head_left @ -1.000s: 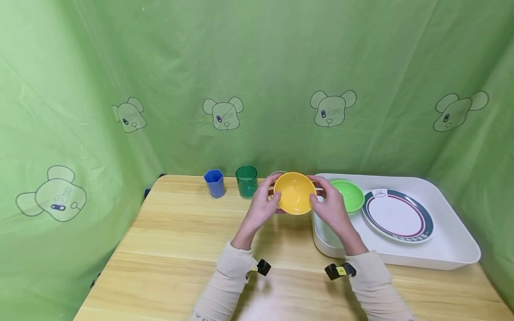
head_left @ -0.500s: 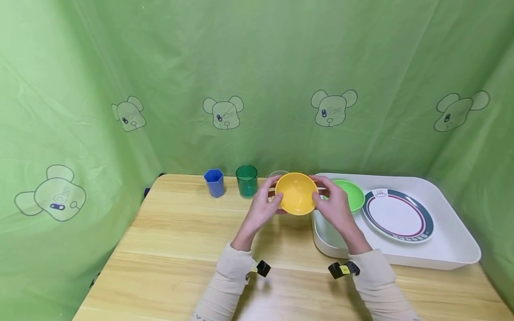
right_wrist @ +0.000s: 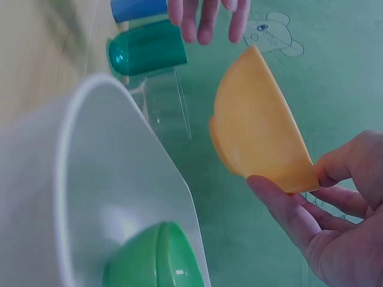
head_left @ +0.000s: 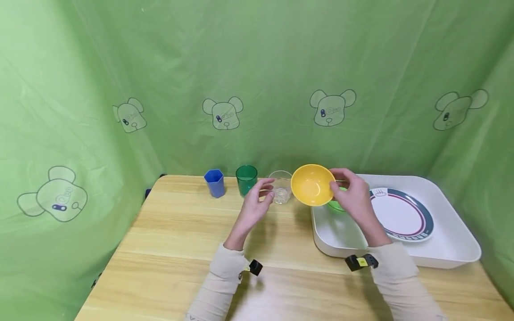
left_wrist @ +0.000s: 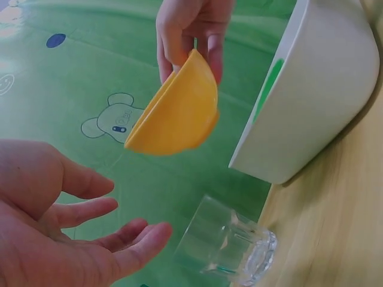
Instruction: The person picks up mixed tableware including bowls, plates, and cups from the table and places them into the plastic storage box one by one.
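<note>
A yellow bowl is in the air, its inside facing the head camera. My right hand pinches its right rim, thumb inside and fingers behind, as the right wrist view shows too. Apart from the bowl, my left hand has loosely bent, spread fingers and holds nothing; the left wrist view shows a gap between its fingertips and the yellow bowl. Behind the left fingers stands a clear glass on the table. Partly hidden by my right hand, a green bowl sits in the white tray.
A white plate with a dark green rim band lies in the tray, right of the green bowl. Along the table's back edge stand a blue cup and a green tumbler. A green curtain hangs behind and at both sides.
Both hands held the yellow bowl before. My left hand has let go and drawn slightly left; my right hand has carried the bowl right and slightly up. More of the clear glass shows.
</note>
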Demonstrator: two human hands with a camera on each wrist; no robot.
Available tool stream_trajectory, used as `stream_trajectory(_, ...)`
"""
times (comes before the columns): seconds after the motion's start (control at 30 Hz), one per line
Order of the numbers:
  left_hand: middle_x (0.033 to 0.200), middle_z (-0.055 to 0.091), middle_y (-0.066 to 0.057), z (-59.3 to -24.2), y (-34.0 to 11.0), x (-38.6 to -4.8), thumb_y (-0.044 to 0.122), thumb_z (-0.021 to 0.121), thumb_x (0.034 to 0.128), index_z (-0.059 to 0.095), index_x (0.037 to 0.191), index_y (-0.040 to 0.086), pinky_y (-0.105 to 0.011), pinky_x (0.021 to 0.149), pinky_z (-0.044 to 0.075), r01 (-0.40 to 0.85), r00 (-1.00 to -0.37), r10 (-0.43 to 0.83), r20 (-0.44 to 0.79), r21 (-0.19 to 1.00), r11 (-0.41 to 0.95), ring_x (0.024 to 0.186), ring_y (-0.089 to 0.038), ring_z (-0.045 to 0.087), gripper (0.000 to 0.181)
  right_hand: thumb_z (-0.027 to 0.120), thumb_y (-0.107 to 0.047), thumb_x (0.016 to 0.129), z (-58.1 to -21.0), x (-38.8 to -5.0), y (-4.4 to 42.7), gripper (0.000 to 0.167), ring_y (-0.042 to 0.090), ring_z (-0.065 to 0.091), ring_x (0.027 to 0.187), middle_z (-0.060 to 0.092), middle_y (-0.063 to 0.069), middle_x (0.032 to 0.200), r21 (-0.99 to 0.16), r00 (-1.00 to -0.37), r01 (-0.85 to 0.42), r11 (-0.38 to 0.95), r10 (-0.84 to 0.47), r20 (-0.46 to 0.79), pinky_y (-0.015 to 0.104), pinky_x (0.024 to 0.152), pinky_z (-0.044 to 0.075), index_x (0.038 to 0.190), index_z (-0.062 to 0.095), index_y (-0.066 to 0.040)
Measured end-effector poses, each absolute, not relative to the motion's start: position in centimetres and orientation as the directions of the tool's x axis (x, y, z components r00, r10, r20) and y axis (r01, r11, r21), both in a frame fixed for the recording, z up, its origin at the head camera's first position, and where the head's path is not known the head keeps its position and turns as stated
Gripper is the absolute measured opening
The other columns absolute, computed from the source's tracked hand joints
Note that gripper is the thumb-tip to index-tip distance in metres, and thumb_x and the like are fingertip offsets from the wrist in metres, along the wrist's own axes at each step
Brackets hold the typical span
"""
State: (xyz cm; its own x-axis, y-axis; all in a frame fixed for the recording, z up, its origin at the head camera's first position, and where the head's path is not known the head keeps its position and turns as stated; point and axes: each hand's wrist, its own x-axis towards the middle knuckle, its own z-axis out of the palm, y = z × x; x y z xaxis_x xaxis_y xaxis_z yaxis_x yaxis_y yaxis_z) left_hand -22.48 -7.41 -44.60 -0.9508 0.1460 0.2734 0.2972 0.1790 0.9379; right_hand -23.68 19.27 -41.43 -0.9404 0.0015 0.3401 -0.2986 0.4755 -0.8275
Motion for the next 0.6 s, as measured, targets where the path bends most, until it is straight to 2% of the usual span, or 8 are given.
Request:
stream_trajectory(0.17,0.127,0.057,-0.033,-44.6,-7.5,-22.4,-0.011,0.053,0.0989,0.054,0.137,-0.010,-0.057,0.101,0.052,0.305,-0.949,0.135,0.283,0.934,0.188,0.119,-0.052,0.058,0.038,0.061,-0.001,0.097,-40.9,-23.9,20.7,0.032,0.033,0.066,0.100,0.067,0.028,0.120,-0.830,-0.953,-0.248,0.500,0.029,0.303,0.025,0.062,0.062,0.127,0.063,0.008)
stream_trajectory(0.43,0.129,0.056,-0.034,-45.6,-7.9,-22.9,-0.009,0.054,0.0987,0.053,0.138,-0.008,-0.050,0.100,0.055,0.292,-0.955,0.119,0.273,0.934,0.205,0.118,-0.046,0.059,0.040,0.060,-0.005,0.098,-41.4,-24.7,23.0,0.033,0.033,0.068,0.096,0.066,0.031,0.117,-0.831,-0.967,-0.165,0.532,0.080,0.243,0.025,0.063,0.062,0.128,0.063,0.008)
stream_trajectory(0.6,0.125,0.059,-0.029,-45.7,-8.1,-23.0,-0.006,0.055,0.0985,0.056,0.137,-0.005,-0.046,0.098,0.056,0.283,-0.959,0.094,0.268,0.934,0.218,0.116,-0.043,0.060,0.038,0.059,-0.006,0.099,-41.9,-25.3,24.3,0.033,0.032,0.068,0.093,0.066,0.032,0.118,-0.822,-0.970,-0.128,0.556,0.103,0.220,0.025,0.062,0.062,0.128,0.062,0.010)
